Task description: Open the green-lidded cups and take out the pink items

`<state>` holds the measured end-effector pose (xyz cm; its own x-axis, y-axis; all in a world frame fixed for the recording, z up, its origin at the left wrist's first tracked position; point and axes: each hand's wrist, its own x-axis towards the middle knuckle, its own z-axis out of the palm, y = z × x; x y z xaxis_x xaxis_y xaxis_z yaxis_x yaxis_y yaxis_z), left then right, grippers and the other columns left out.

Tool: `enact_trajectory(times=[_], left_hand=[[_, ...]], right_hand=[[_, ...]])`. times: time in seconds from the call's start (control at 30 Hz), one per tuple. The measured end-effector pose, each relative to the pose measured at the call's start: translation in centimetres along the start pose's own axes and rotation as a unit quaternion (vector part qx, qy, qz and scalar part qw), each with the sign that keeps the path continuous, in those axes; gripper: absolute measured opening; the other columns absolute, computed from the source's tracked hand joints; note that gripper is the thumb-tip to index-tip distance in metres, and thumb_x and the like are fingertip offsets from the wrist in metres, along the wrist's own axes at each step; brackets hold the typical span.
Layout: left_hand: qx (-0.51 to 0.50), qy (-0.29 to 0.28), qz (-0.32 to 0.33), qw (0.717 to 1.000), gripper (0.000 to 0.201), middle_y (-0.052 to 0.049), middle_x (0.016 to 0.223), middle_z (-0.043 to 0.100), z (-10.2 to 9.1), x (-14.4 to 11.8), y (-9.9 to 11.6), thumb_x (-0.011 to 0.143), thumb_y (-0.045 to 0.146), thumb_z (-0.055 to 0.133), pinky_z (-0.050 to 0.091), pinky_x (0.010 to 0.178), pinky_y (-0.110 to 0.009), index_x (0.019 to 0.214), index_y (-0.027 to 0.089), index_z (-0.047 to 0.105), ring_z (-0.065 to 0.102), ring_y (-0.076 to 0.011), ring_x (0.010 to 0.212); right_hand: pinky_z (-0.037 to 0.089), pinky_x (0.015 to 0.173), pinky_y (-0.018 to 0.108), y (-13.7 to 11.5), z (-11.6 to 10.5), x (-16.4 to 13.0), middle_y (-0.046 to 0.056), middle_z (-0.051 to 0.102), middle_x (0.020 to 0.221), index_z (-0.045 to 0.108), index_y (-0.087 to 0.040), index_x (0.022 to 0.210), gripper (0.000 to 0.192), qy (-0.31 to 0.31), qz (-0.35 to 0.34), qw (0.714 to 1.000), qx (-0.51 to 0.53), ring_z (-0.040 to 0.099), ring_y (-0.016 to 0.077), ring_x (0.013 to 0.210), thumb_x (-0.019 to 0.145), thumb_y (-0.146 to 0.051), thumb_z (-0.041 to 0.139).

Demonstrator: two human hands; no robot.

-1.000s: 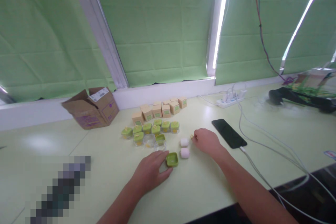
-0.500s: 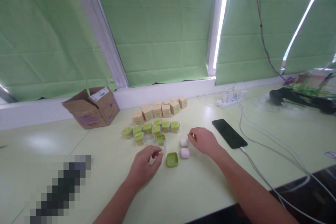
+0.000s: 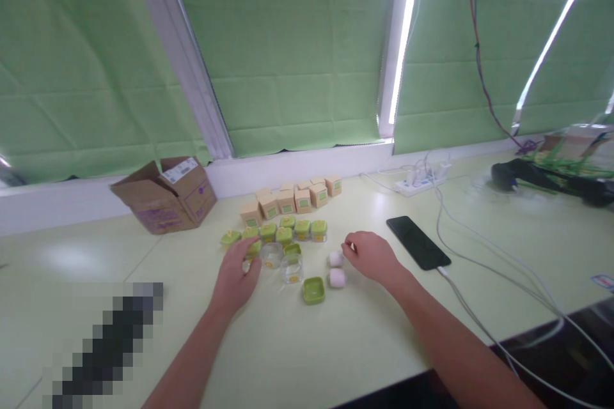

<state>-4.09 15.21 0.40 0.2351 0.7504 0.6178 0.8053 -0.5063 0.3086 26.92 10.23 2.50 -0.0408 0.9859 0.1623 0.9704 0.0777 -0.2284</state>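
My left hand (image 3: pixel 236 276) is at a small clear jar with a green lid (image 3: pixel 254 247), thumb and fingers apart around its near side; the hand partly hides the jar. To its right stand two clear jars without lids, one behind (image 3: pixel 272 255) and one nearer (image 3: pixel 292 268). A green square lid (image 3: pixel 314 291) lies hollow side up, and another green lid (image 3: pixel 292 249) sits behind the nearer jar. My right hand (image 3: pixel 369 254) rests on the table, fingers curled with nothing visible in them. Beside it are two pale pink barrel-shaped pieces (image 3: pixel 337 278).
Several green-lidded jars (image 3: pixel 302 228) stand in rows, with small tan boxes (image 3: pixel 286 201) behind them. An open cardboard box (image 3: pixel 180 198) is at the back left. A phone (image 3: pixel 418 241) on a white cable lies right of my right hand. A power strip (image 3: pixel 417 186) is behind.
My left hand has moved left and away from me, from the nearer clear jar to a green-lidded one. My right hand has stayed in place.
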Motion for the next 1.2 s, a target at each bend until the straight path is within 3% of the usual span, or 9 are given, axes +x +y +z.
enact_trajectory(times=[0.1, 0.33, 0.63, 0.87, 1.2], left_hand=[[0.028, -0.003, 0.013, 1.000, 0.041, -0.012, 0.121, 0.058, 0.3, 0.3, -0.9, 0.079, 0.022, 0.045, 0.038, 0.104, -0.044, 0.119, 0.017, 0.053, 0.051, -0.0265, 0.117], [0.063, -0.006, -0.006, 0.998, 0.050, -0.015, 0.129, 0.053, 1.0, 0.0, -2.2, 0.078, 0.022, 0.044, 0.033, 0.108, -0.048, 0.128, 0.014, 0.045, 0.045, -0.0290, 0.124], [0.093, -0.049, -0.034, 0.994, 0.054, -0.018, 0.130, 0.053, 2.0, -0.4, -3.3, 0.078, 0.023, 0.046, 0.037, 0.105, -0.046, 0.130, 0.010, 0.042, 0.048, -0.0302, 0.122], [0.118, -0.052, -0.063, 0.990, 0.054, -0.018, 0.121, 0.055, 1.2, 0.0, -3.0, 0.077, 0.035, 0.053, 0.039, 0.102, -0.045, 0.123, 0.008, 0.049, 0.050, -0.0316, 0.116], [0.118, -0.069, -0.120, 0.983, 0.047, -0.015, 0.116, 0.061, 0.6, -0.1, -2.7, 0.078, 0.047, 0.053, 0.043, 0.097, -0.040, 0.113, 0.015, 0.056, 0.057, -0.0298, 0.111]], right_hand=[[0.035, 0.066, 0.026, 0.0, 0.0, 0.0, 0.004, 0.068, 0.094, 0.066, -0.022, 0.090, 0.032, 0.008, 0.001, 1.000, 0.001, 0.060, 0.0172, 0.087, 0.093, -0.036, 0.038], [0.035, 0.065, 0.026, 0.0, -0.1, 0.0, 0.004, 0.068, 0.094, 0.066, -0.022, 0.088, 0.032, 0.010, 0.001, 1.000, -0.001, 0.060, 0.0172, 0.086, 0.093, -0.036, 0.038], [0.036, 0.068, 0.026, -0.1, -0.2, 0.0, 0.004, 0.068, 0.096, 0.066, -0.022, 0.091, 0.031, -0.002, 0.007, 1.000, 0.002, 0.060, 0.0172, 0.089, 0.094, -0.036, 0.038], [0.035, 0.066, 0.026, 0.0, -0.1, 0.0, 0.004, 0.068, 0.094, 0.066, -0.022, 0.089, 0.031, 0.010, 0.001, 1.000, 0.003, 0.060, 0.0173, 0.087, 0.093, -0.037, 0.039], [0.036, 0.068, 0.026, -0.1, -0.3, -0.1, 0.004, 0.068, 0.095, 0.066, -0.022, 0.090, 0.031, 0.008, 0.002, 1.000, 0.010, 0.059, 0.0173, 0.088, 0.093, -0.037, 0.039]])
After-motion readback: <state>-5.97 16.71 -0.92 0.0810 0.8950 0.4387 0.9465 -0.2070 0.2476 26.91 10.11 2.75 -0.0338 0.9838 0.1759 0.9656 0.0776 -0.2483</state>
